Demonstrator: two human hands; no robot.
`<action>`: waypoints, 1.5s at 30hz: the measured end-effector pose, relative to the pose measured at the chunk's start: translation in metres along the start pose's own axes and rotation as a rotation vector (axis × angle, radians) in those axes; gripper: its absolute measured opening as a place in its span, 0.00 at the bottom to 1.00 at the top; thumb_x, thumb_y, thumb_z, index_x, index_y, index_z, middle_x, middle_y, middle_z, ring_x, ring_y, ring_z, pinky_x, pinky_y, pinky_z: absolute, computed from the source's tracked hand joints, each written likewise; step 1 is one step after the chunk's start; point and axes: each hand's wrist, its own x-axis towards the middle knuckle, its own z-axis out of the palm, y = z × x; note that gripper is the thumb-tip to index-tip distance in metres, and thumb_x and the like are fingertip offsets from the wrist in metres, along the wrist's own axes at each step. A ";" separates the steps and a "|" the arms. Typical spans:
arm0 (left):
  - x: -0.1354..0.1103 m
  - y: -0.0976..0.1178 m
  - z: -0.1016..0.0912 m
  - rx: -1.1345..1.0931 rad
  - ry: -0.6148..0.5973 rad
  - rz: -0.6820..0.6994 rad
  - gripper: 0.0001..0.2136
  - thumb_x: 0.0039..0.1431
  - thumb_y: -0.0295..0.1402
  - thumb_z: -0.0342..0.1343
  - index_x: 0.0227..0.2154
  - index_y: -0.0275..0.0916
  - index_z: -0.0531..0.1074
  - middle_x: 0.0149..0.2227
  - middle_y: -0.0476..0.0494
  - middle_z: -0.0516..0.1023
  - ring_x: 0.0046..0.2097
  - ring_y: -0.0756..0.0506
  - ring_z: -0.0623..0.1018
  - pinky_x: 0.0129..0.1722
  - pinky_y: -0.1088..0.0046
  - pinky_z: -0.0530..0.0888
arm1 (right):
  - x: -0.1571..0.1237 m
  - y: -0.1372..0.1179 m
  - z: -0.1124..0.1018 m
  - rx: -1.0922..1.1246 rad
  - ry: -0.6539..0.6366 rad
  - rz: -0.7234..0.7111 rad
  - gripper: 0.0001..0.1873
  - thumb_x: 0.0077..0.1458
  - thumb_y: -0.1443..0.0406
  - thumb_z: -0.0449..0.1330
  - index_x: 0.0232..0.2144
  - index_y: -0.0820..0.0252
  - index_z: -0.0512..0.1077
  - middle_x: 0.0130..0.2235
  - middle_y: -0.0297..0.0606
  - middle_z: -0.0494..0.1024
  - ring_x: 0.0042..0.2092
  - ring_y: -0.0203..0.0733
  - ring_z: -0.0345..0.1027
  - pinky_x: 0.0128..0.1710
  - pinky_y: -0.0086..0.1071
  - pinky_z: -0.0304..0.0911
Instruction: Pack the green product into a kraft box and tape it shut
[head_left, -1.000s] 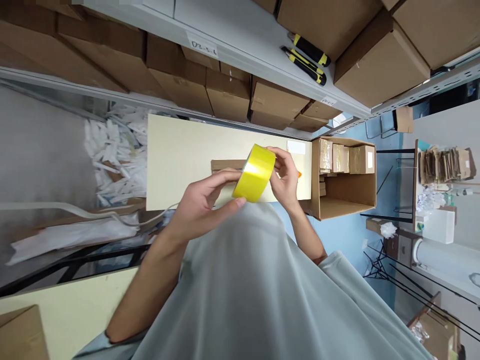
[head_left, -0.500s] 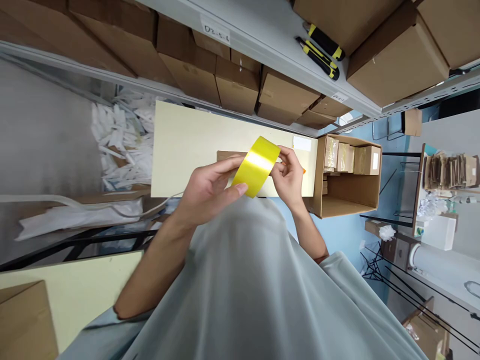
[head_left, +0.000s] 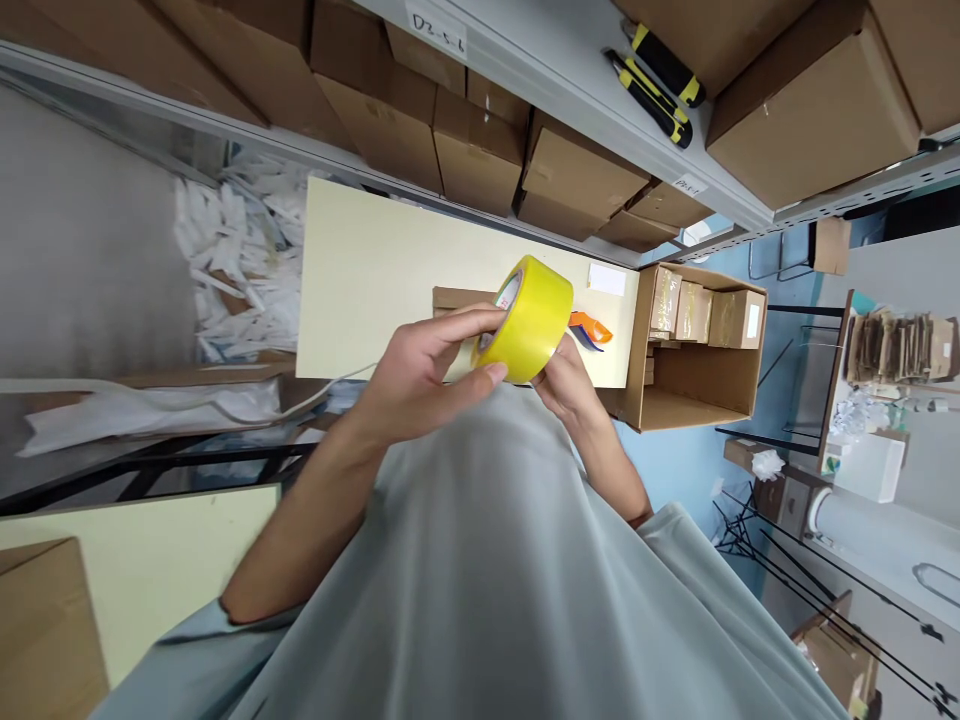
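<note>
A wide roll of yellow packing tape (head_left: 534, 318) is held up over the table, tilted so that part of its inner core shows. My left hand (head_left: 431, 370) grips it from the left, fingers at the core and thumb on the lower outer face. At the roll's lower right edge, the curled fingers of my right hand (head_left: 571, 380) press against the tape; their tips are partly hidden behind it. Beyond my right hand an orange and dark blue object (head_left: 591, 330) lies on the table. Behind the roll shows part of a flat brown cardboard piece (head_left: 454, 298).
The pale yellow table (head_left: 360, 270) stands under a shelf of cardboard boxes (head_left: 480, 150). Two utility knives (head_left: 652, 95) lie on the upper shelf. An open carton (head_left: 697, 405) with small boxes inside adjoins the table's right end. White scraps (head_left: 240, 250) are heaped at left.
The tape roll has turned, so its core now shows, and shifted slightly right. My right hand has moved down to the roll's lower edge, uncovering the orange and blue object.
</note>
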 end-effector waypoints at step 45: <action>0.036 -0.044 -0.050 -0.102 0.065 -0.036 0.48 0.38 0.51 0.90 0.66 0.51 0.82 0.61 0.38 0.87 0.64 0.33 0.83 0.64 0.54 0.82 | 0.022 -0.026 -0.042 -0.341 -0.485 -0.162 0.28 0.69 0.45 0.67 0.57 0.55 0.68 0.34 0.29 0.82 0.34 0.43 0.85 0.36 0.35 0.81</action>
